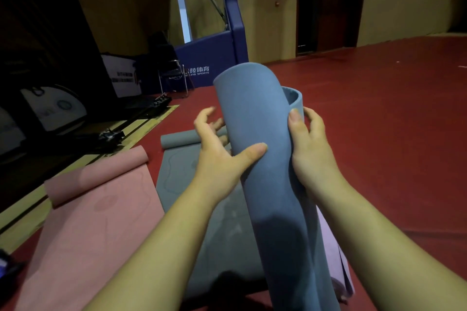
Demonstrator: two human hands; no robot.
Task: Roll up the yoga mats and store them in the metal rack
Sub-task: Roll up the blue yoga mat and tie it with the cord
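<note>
Head, mat (255,113) between left hand (217,156), right hand (309,149)

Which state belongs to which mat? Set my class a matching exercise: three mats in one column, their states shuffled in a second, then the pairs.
Mats:
1. blue mat
2. pink mat
3. grey mat

States:
A. spread on the floor, between the other two
B. rolled, raised, gripped by the right hand
C. spread on the floor, farthest left

Pairs: 1-B, 2-C, 3-A
</note>
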